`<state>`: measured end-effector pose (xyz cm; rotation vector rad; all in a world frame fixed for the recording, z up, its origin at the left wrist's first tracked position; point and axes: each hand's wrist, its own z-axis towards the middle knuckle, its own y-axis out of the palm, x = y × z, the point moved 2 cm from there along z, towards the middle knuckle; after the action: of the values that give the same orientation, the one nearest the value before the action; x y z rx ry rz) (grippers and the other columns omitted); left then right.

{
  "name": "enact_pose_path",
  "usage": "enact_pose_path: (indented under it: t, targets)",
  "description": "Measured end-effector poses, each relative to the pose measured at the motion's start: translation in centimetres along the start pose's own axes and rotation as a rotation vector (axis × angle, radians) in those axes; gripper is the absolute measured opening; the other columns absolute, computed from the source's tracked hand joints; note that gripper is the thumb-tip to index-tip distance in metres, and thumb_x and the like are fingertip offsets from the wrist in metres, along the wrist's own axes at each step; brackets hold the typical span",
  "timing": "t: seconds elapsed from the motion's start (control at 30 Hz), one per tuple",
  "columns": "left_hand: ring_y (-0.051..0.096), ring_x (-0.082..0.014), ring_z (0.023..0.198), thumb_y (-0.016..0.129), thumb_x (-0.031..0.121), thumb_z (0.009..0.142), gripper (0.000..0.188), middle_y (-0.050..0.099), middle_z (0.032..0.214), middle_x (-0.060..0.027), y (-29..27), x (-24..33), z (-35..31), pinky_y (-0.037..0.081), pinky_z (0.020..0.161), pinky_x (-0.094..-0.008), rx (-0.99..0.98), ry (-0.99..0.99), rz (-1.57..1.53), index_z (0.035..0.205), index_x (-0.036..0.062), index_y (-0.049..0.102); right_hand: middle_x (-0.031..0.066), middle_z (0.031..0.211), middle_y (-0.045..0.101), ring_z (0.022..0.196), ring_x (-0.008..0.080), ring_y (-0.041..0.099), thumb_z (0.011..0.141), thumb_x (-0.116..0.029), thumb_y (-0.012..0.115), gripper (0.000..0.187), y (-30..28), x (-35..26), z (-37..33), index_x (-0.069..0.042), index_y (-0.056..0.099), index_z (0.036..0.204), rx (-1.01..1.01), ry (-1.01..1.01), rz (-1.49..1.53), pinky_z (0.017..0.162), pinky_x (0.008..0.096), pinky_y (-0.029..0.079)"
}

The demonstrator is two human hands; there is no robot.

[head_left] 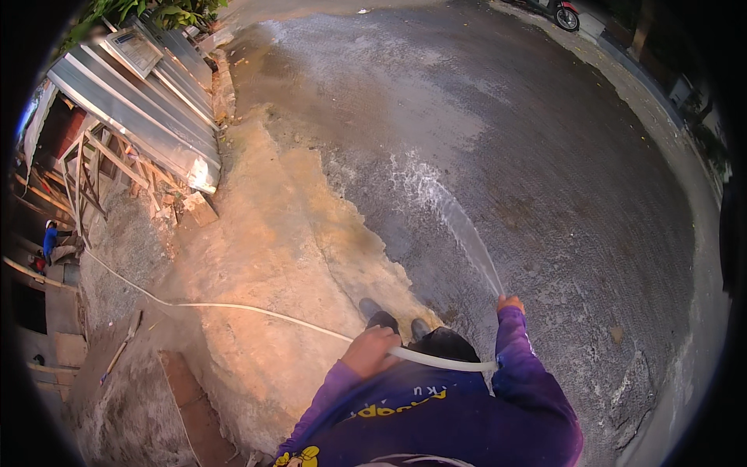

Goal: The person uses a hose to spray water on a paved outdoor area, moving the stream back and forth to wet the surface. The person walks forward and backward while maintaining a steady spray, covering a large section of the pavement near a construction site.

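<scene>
A pale white hose (440, 360) crosses in front of my body. My left hand (372, 350) is closed around it at waist height. Out to the right, my right hand (510, 302) is closed at the hose's outlet end, which the fingers mostly hide. From there a fan of water (467, 233) shoots forward and left, splashing onto the wet grey road (560, 194). Behind my left hand the hose trails left across the ground toward a building site. My dark boots (381, 317) stand at the edge of a tan, muddy concrete strip (264, 233).
Corrugated metal sheets (140, 101) lean at the upper left above a timber frame (117, 159) and broken bricks (200, 208). A person in blue (51, 241) is at the far left. A long-handled tool (122, 346) and a brown plank (194, 405) lie lower left. A motorcycle wheel (567, 17) shows top right.
</scene>
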<state>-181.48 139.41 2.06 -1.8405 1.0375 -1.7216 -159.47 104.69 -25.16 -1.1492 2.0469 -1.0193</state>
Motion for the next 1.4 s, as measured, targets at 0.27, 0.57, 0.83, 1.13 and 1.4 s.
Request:
enact_pose_path:
  t: [0.27,0.57,0.83,1.13,1.4]
  targets:
    - [0.064,-0.0382,0.095,0.081,0.014,0.078,0.026,0.061,0.094,-0.0147,0.1,0.2,0.5,0.053,0.083,-0.0479,-0.031,0.043,-0.021,0.097,0.0047,0.066,0.0278,0.121,0.074,0.118,0.0445,0.07,0.092,-0.048,0.059,0.055,-0.4,0.8,-1.8,-0.004,0.078,0.119,-0.01,-0.075,0.091,0.107,0.051,0.053]
    - [0.063,-0.0381,0.096,0.081,0.013,0.078,0.025,0.061,0.094,-0.0145,0.4,-0.8,0.0,0.053,0.084,-0.0477,-0.029,0.039,-0.015,0.096,0.0047,0.066,0.0264,0.114,0.076,0.114,0.0437,0.071,0.092,-0.047,0.057,0.051,-0.7,-2.2,-1.3,-0.009,0.082,0.115,0.05,-0.165,0.067,0.106,0.0502,0.053]
    - [0.062,-0.038,0.097,0.076,0.014,0.081,0.02,0.062,0.095,-0.015,-0.1,-1.8,-0.6,0.052,0.087,-0.0478,-0.009,-0.02,-0.032,0.095,0.005,0.065,0.0244,0.127,0.073,0.122,0.0412,0.069,0.095,-0.046,0.057,0.051,-1.7,-7.3,-1.8,-0.008,0.078,0.123,-0.015,-0.17,0.047,0.11,0.0491,0.051]
    - [0.063,-0.039,0.098,0.08,0.011,0.077,0.024,0.063,0.096,-0.0151,-1.6,-3.0,-1.0,0.053,0.085,-0.0479,0.078,-0.036,-0.05,0.095,0.0041,0.066,0.0265,0.123,0.074,0.119,0.0424,0.07,0.093,-0.049,0.059,0.052,-0.1,-10.2,-0.2,-0.01,0.08,0.12,-0.006,-0.24,0.013,0.108,0.0495,0.052]
    - [0.064,-0.0394,0.097,0.078,0.017,0.083,0.022,0.063,0.095,-0.0152,-4.3,-5.6,-1.1,0.052,0.087,-0.0483,0.148,-0.08,-0.109,0.096,0.0046,0.065,0.0272,0.123,0.074,0.119,0.0426,0.07,0.093,-0.049,0.058,0.053,1.2,-15.3,0.3,-0.009,0.08,0.12,0.009,-0.222,-0.066,0.108,0.0504,0.052]
